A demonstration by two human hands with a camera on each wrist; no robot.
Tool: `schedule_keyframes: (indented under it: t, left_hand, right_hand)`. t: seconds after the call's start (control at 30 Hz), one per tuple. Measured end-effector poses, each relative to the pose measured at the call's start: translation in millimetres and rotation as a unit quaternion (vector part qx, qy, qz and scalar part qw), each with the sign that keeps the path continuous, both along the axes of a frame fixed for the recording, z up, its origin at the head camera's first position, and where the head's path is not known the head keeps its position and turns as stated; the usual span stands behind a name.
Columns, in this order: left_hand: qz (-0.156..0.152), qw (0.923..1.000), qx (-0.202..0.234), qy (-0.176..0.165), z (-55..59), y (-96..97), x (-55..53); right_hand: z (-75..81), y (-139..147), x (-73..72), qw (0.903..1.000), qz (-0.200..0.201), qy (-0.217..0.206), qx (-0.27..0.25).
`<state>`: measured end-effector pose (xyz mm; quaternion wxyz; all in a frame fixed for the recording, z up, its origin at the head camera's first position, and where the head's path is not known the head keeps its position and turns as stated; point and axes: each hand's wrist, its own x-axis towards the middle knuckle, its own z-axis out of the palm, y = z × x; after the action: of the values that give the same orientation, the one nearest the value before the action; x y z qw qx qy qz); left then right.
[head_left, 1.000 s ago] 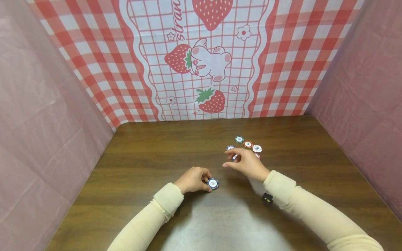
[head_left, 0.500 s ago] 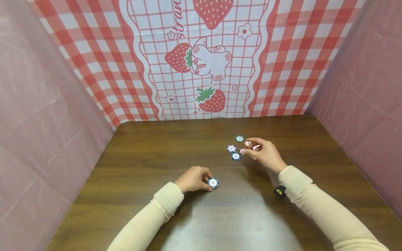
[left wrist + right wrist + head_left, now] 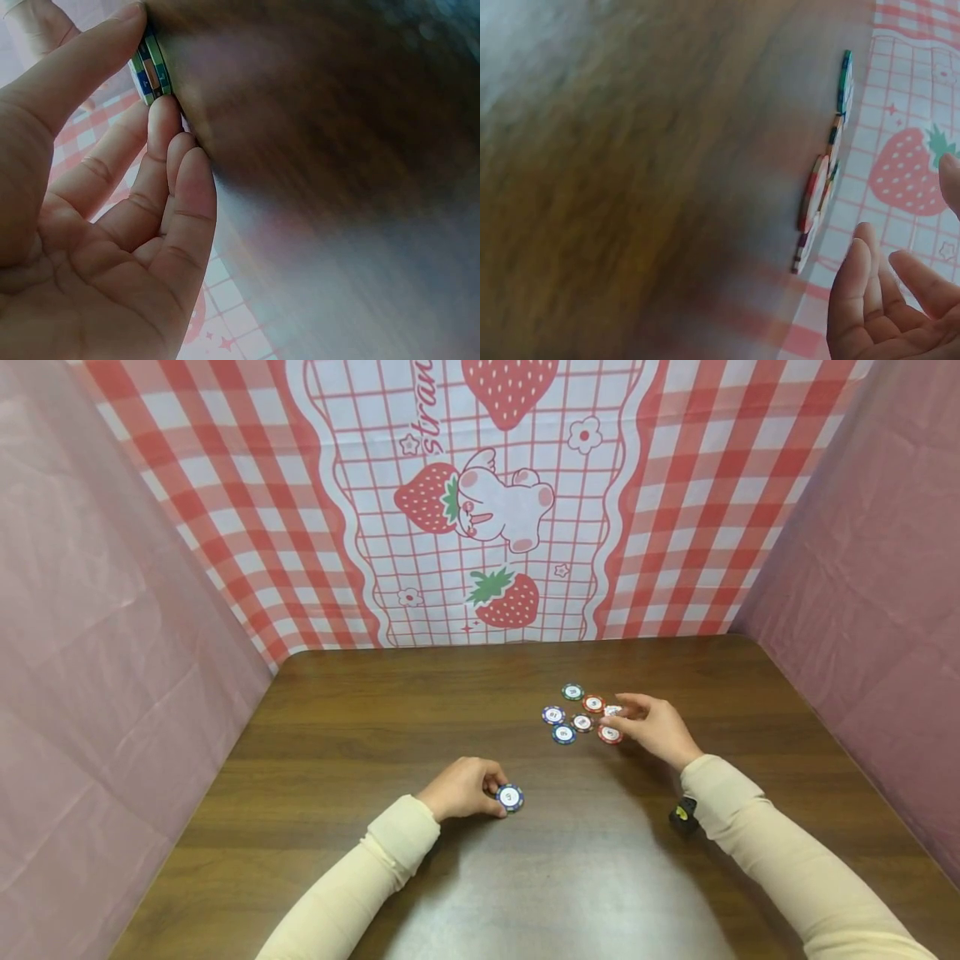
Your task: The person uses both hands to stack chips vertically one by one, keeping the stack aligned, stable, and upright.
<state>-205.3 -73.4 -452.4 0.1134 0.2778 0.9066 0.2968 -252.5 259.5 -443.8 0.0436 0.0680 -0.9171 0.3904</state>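
My left hand (image 3: 462, 789) rests low at the table and holds a short stack of poker chips (image 3: 510, 797) at its edge, a blue-rimmed one on top. In the left wrist view the thumb and fingers lie against the stack's blue and green edges (image 3: 152, 71). Farther back, my right hand (image 3: 658, 728) hovers over a white poker chip (image 3: 612, 711), partly hidden by the fingers. A red poker chip (image 3: 611, 735) lies just below the right thumb. The right wrist view shows the right fingers (image 3: 851, 285) spread from the thumb, with nothing between them.
Left of the right hand lie more loose poker chips: a red one (image 3: 594, 703), a green one (image 3: 573, 692), a dark-rimmed one (image 3: 582, 722) and two blue ones (image 3: 553, 715). A strawberry-print cloth (image 3: 480, 510) hangs behind the wooden table (image 3: 375, 710), with pink cloth at both sides.
My right hand has moved rightward from beside the blue poker chips, across the group, to the white and red ones. The left hand has kept its place with the stack.
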Motion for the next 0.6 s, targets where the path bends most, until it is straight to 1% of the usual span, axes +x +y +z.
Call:
schedule_keyframes:
  t: [0.27, 0.4, 0.6]
  left_hand:
    - [-0.002, 1.0, 0.002, 0.001, -1.8, -0.7, -0.5]
    - [-0.002, 1.0, 0.0, 0.001, -1.4, -0.4, -0.5]
    - [-0.002, 1.0, -0.001, 0.002, -1.7, -0.5, -0.7]
  right_hand:
    - [-1.5, 5.3, 1.5, 0.9991, -0.005, -0.041, -0.001]
    - [-3.8, 7.2, 1.8, 0.9988, -0.007, -0.045, 0.018]
    - [-7.0, 8.4, 1.3, 0.9977, 0.003, -0.053, 0.042]
